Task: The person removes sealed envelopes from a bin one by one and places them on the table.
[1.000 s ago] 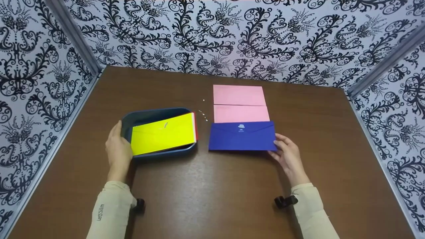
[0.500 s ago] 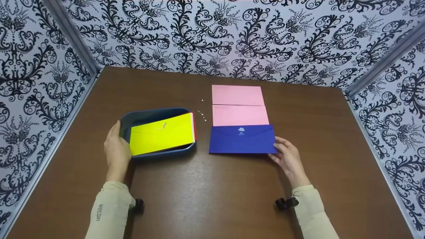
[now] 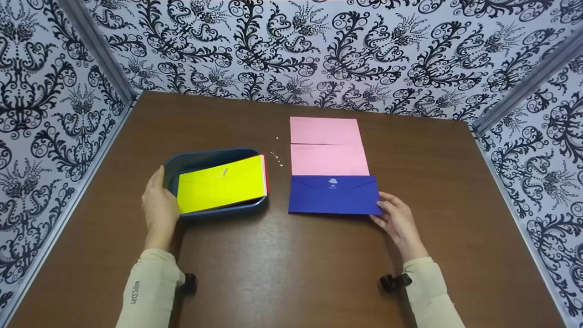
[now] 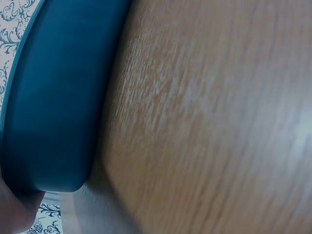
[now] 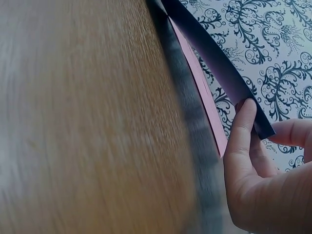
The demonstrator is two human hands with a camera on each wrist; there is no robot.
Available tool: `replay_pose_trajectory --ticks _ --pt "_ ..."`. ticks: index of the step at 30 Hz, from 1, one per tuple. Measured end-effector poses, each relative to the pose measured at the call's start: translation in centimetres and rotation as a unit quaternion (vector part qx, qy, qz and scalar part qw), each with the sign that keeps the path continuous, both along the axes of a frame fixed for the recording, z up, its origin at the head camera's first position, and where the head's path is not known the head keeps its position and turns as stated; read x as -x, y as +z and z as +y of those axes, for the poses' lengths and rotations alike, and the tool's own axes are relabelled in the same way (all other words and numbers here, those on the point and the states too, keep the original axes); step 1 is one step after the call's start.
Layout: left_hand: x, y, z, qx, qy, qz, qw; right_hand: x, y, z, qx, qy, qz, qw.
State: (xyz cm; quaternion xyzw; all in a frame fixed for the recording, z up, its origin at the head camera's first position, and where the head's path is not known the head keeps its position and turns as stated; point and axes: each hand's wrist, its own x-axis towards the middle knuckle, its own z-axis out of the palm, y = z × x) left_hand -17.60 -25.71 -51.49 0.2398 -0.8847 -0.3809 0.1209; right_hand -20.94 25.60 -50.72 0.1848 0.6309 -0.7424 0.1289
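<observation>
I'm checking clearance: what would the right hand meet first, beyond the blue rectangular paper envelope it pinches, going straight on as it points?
Probably the nearer pink paper rectangle, though the right hand might pass above it; the height is unclear.

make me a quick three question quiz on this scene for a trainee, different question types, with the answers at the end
1. True or false: the left hand touches the dark blue tray that holds the yellow envelope.
2. Multiple choice: what does the right hand hold?
a) the yellow envelope
b) the blue envelope with a hat emblem
c) nothing
3. Count: how many pink panels show beyond the blue envelope in the head view?

Key: 1. True. 2. b. 3. Two.
</observation>
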Motion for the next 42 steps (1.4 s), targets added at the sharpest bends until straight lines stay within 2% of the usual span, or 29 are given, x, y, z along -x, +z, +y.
replay_pose_trajectory --ticks 15,22,35,42 --pt "0.1 -0.1 -0.1 -0.007 0.002 -0.007 0.9999 -0.3 -0.6 0.6 -0.02 0.024 -0.003 1.0" --pt "0.0 -0.1 -0.1 0.008 0.0 -0.003 1.0 -0.3 -0.8 0.8 -0.027 0.026 -0.004 0.999" --pt "0.1 0.0 -0.1 0.0 0.0 -0.012 0.9999 -0.4 -1.1 0.5 -0.127 0.052 0.033 0.99" --pt "0.2 0.0 -0.2 -0.006 0.0 -0.019 0.9998 -0.2 -1.0 0.3 -0.152 0.055 0.041 0.986"
